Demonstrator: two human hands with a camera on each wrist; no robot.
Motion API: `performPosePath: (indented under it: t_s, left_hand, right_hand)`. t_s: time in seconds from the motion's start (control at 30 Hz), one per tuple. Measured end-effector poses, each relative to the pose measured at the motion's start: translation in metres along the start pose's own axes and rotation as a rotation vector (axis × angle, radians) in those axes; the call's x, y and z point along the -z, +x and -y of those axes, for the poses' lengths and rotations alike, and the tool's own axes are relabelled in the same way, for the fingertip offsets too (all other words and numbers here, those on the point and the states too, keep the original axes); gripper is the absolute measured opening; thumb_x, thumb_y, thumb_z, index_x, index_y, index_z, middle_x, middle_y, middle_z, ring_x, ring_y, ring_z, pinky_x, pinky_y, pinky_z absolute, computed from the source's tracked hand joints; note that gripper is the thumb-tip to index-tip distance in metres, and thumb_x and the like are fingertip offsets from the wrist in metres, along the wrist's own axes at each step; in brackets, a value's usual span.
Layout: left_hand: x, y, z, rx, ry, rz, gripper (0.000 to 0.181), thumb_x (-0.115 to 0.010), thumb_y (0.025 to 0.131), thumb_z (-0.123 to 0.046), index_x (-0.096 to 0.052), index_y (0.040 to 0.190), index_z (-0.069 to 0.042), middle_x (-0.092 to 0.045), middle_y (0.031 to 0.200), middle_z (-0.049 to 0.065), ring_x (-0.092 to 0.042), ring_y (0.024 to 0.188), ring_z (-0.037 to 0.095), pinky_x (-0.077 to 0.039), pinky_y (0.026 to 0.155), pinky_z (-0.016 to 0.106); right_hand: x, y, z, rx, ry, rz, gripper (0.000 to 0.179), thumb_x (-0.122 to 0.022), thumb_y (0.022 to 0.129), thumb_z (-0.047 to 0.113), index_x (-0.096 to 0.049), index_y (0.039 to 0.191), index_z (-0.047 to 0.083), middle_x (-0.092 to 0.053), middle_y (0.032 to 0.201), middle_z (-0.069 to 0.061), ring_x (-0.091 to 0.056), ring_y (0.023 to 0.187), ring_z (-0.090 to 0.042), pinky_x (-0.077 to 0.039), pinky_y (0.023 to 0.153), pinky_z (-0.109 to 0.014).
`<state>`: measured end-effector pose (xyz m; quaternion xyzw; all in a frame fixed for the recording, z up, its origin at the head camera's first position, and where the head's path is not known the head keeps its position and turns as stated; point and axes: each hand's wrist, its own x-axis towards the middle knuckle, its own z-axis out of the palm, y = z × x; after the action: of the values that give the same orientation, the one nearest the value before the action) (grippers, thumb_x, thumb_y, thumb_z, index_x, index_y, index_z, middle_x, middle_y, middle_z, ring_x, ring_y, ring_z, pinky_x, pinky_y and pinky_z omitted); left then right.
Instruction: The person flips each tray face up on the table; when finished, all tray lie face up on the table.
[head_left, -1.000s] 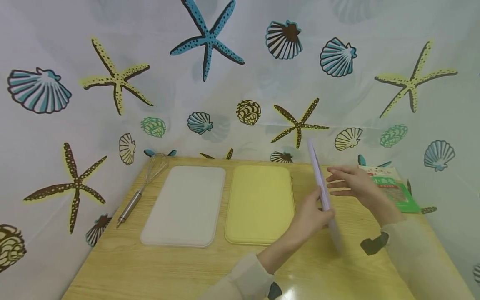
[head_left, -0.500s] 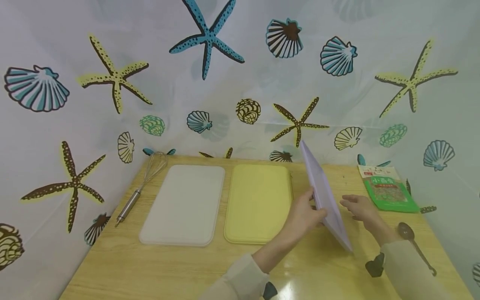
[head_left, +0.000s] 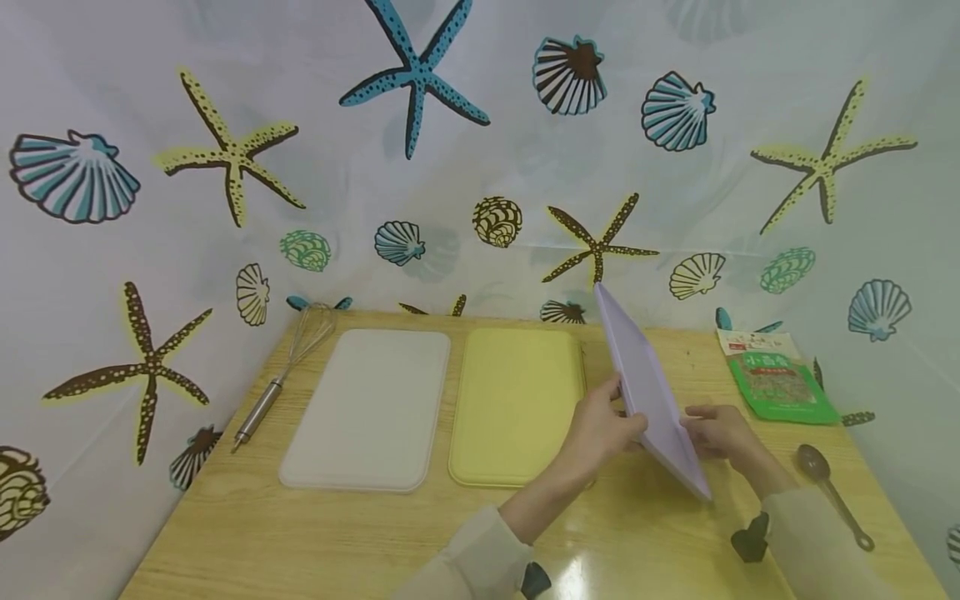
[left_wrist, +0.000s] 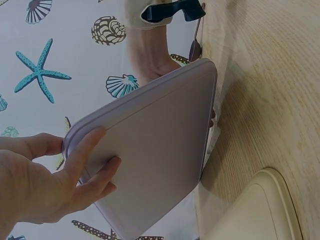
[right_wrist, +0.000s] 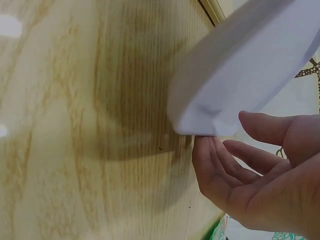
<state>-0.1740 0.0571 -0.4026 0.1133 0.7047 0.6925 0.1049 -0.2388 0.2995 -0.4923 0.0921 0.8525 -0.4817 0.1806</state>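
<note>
A lavender rectangular tray (head_left: 651, 396) with a low rim is tilted up on edge at the right of the table. My left hand (head_left: 602, 427) grips its left long edge, the fingers on the outer underside and the thumb at the rim, as the left wrist view shows. My right hand (head_left: 722, 433) is at the right edge of the tray; in the right wrist view its curled fingers touch the rim from below, with the thumb beside the inner face. To the left lie a yellow tray (head_left: 517, 408) and a white tray (head_left: 367, 408), both bottom up.
A whisk (head_left: 273, 387) with a steel handle lies at the table's left edge. Right of my hands are a green food packet (head_left: 780, 379) and a brown spoon (head_left: 828, 492). A shell-patterned curtain (head_left: 480, 167) encloses the wooden table (head_left: 360, 542).
The lavender tray has turned from nearly edge-on so its inner face shows. My right hand has come down from beside the packet to the tray's rim. The spoon has come into sight.
</note>
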Motion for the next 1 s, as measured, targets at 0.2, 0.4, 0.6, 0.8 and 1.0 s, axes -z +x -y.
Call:
performPosePath:
  t_s: [0.2,0.4,0.6,0.8,1.0]
  left_hand:
    - [0.004,0.003,0.0,-0.008,-0.011,0.002,0.058,-0.058,0.086,0.005,-0.045,0.142,-0.006,-0.054,0.13,0.021,-0.069,0.092,0.031,-0.059,0.063,0.026]
    - [0.005,0.006,0.0,-0.004,-0.033,-0.007,0.054,-0.058,0.089,0.0,-0.044,0.141,-0.002,-0.053,0.126,0.019,-0.07,0.087,0.029,-0.06,0.064,0.028]
    - [0.007,0.012,0.01,0.024,-0.106,-0.011,0.05,-0.058,0.092,-0.005,-0.046,0.139,0.003,-0.053,0.121,0.016,-0.069,0.084,0.026,-0.06,0.069,0.034]
    - [0.011,0.017,0.02,0.036,-0.105,0.003,0.051,-0.058,0.09,-0.003,-0.046,0.139,0.001,-0.054,0.113,0.015,-0.068,0.081,0.023,-0.06,0.067,0.038]
    - [0.011,0.025,0.028,0.091,-0.131,0.023,0.059,-0.06,0.089,-0.004,-0.041,0.145,-0.005,-0.055,0.108,0.016,-0.068,0.082,0.025,-0.06,0.06,0.034]
  right_hand:
    - [0.005,0.0,-0.006,0.009,-0.022,0.009,0.051,-0.063,0.09,0.012,-0.047,0.131,-0.016,-0.058,0.122,-0.032,-0.064,0.104,-0.037,-0.056,0.084,-0.045]
    - [0.012,0.002,-0.016,0.001,0.016,0.032,0.053,-0.069,0.087,0.011,-0.05,0.13,-0.013,-0.06,0.12,-0.031,-0.065,0.1,-0.03,-0.058,0.079,-0.041]
    - [0.016,0.0,-0.027,-0.013,0.066,0.047,0.054,-0.072,0.085,0.01,-0.051,0.13,-0.012,-0.063,0.118,-0.027,-0.068,0.095,-0.025,-0.058,0.079,-0.04]
    - [0.018,-0.004,-0.038,-0.003,0.062,0.037,0.054,-0.071,0.085,0.009,-0.051,0.13,-0.012,-0.065,0.114,-0.027,-0.068,0.097,-0.031,-0.058,0.079,-0.041]
    - [0.021,-0.013,-0.044,-0.016,0.071,0.0,0.052,-0.071,0.084,0.006,-0.052,0.128,-0.013,-0.062,0.117,-0.029,-0.067,0.099,-0.034,-0.058,0.079,-0.04]
